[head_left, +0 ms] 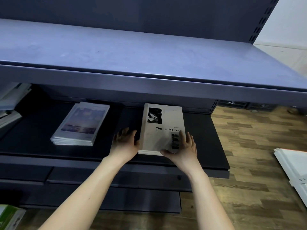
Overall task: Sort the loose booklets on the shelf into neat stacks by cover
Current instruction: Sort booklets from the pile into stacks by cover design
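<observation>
A stack of cream booklets (159,125) with a black photo and the title "Time & Memory" lies on the dark lower shelf (207,146). My left hand (124,141) presses flat against the stack's left edge, fingers spread. My right hand (184,146) rests on its front right corner, thumb at the front edge, fingers over the cover. Left of it lies a second stack of booklets (81,123) with a bluish photo cover. Neither hand grips a booklet.
More booklets (10,100) lean at the far left of the shelf. A wide blue-grey upper shelf (132,52) overhangs the lower one. A green box (8,216) sits at bottom left. White panels (294,166) lie on the wooden floor at right.
</observation>
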A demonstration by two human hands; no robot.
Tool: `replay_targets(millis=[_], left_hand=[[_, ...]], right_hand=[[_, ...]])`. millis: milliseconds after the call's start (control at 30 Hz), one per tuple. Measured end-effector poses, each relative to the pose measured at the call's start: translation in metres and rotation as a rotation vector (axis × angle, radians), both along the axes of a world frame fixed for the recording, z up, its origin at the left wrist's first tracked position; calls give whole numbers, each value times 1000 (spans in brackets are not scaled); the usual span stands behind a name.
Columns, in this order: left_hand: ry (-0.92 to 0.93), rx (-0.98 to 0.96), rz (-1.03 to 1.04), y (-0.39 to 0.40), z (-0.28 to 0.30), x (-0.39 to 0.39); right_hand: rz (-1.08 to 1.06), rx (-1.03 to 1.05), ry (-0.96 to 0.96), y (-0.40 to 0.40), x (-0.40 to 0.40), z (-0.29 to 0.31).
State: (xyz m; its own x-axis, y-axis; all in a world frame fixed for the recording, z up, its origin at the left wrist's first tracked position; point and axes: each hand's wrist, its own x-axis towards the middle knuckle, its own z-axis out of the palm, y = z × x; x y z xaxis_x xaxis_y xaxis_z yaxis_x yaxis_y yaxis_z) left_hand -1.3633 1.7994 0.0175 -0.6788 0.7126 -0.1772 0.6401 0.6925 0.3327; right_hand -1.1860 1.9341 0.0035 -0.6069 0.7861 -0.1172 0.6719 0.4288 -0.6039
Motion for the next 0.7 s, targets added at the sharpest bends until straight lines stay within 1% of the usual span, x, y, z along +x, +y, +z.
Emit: replay_targets(millis=[200,467,600,700], left_hand=[[55,16,41,-16,6,22],[154,54,212,-78,17,29],[190,49,290,-112,21,22],[209,93,347,-137,22,16]], right_hand=[[146,132,45,-23,-7,5],[389,105,46,-68,-33,19],[481,102,101,-93,-49,29],[539,90,146,-114,-63,38]])
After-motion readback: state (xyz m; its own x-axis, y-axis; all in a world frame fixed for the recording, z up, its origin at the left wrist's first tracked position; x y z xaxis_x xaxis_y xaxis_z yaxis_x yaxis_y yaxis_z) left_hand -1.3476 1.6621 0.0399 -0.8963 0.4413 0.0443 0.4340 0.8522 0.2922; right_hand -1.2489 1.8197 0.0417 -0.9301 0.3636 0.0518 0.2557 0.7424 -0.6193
